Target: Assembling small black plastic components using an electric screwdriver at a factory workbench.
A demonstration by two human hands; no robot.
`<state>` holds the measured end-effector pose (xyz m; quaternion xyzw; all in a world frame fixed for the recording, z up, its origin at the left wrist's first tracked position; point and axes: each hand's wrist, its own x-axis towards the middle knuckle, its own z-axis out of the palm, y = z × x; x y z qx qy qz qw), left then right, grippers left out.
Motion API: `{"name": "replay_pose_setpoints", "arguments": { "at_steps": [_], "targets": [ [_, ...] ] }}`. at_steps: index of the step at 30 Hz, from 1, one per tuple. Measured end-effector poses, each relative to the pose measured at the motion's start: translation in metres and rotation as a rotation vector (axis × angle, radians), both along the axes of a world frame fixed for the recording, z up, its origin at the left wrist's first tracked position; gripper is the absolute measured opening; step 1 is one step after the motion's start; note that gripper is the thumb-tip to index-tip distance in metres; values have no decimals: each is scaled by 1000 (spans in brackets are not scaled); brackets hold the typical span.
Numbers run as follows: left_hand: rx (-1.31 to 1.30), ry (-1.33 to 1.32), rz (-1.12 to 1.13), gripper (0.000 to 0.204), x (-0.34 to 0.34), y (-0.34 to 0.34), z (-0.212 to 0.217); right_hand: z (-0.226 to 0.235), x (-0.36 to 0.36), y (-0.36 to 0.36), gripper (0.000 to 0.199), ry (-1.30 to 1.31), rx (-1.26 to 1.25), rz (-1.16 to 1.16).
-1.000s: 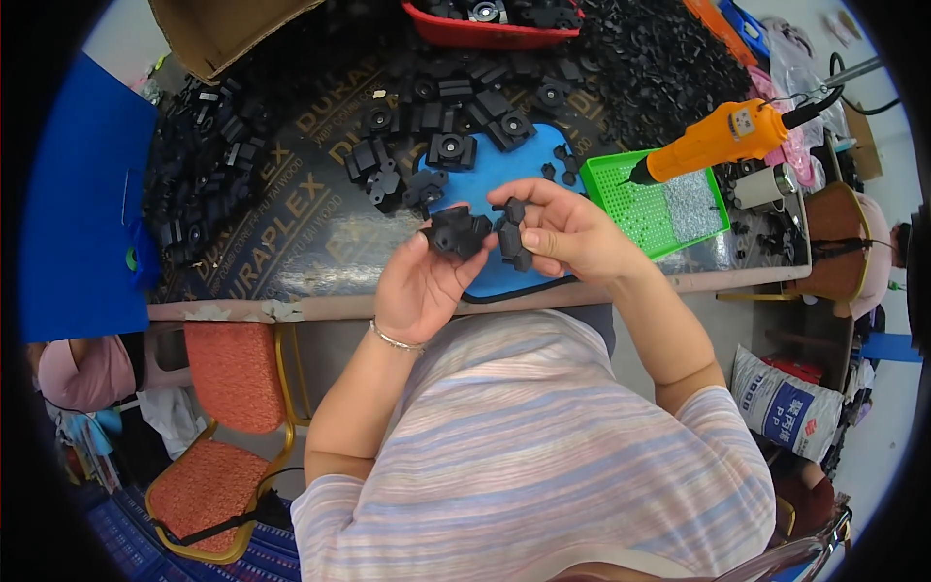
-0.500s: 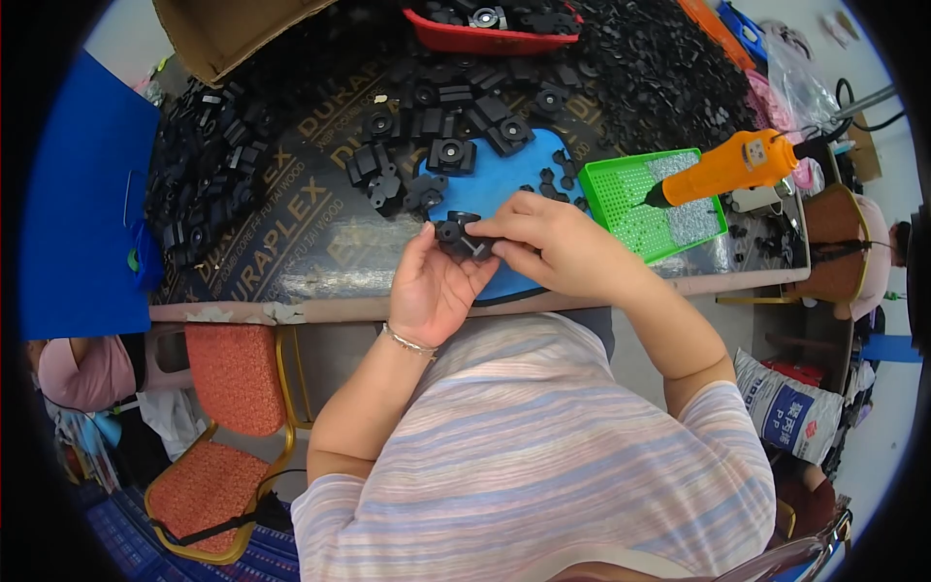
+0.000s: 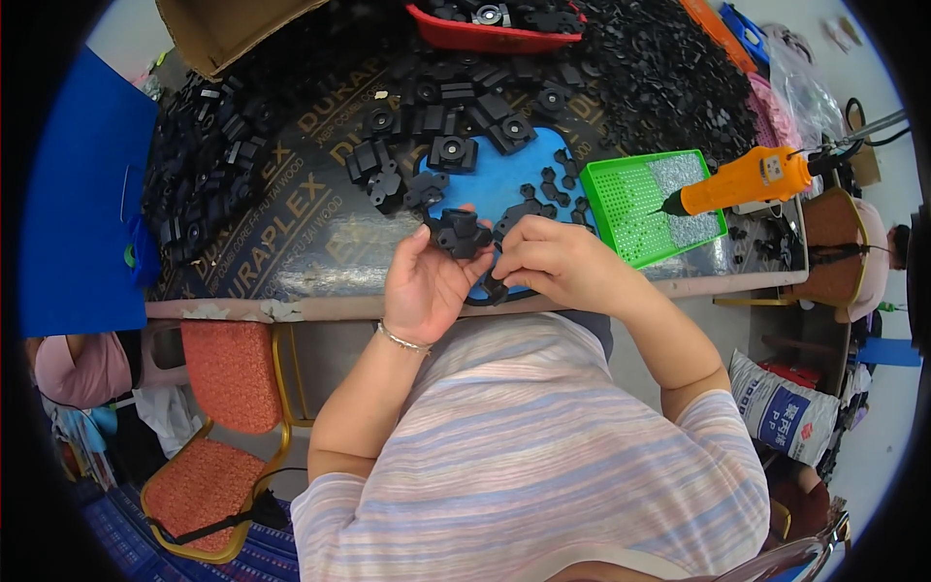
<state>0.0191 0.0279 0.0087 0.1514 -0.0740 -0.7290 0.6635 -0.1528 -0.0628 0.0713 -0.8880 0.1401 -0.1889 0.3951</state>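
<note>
My left hand (image 3: 425,286), palm up, grips a black plastic part with rounded lobes (image 3: 459,234) above the near edge of the blue mat (image 3: 475,194). Just to its right, my right hand (image 3: 572,264) is closed with fingertips pinching a small dark curved piece (image 3: 494,289) low over the mat's front edge. The two hands are close together but apart. Small black connector pieces (image 3: 550,184) lie on the mat's right side. Past the mat stand black block-like parts with round metal-centred holes (image 3: 452,152).
To the right, a green perforated tray (image 3: 621,223) holds silver screws, with an orange electric screwdriver (image 3: 747,179) hanging over it. A red tray (image 3: 495,37) and a cardboard box (image 3: 228,39) stand at the back. Heaps of black parts (image 3: 208,145) cover the left side of the table.
My right hand has drawn away from the part in my left hand and now pinches a small curved piece lower down. The held part has turned. The screwdriver has swung slightly right.
</note>
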Motion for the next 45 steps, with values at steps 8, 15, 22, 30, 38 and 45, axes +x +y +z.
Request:
{"name": "replay_pose_setpoints", "arguments": {
  "at_steps": [8,15,22,30,38,45],
  "targets": [
    [-7,-196,33,49,-3,3,6,-2,1,0,18,1,106,12],
    [-5,-302,49,50,-3,2,9,-4,1,-5,19,1,162,20],
    [5,-256,30,50,-8,2,11,-5,4,-6,17,-54,182,-87],
    [31,-217,38,48,-10,0,6,-6,4,-8,16,-27,177,-69],
    [23,-737,219,51,-14,-4,11,-6,6,-3,16,16,76,-90],
    [7,-413,183,43,-3,-7,11,2,5,-6,12,-19,410,-62]
  ]
}}
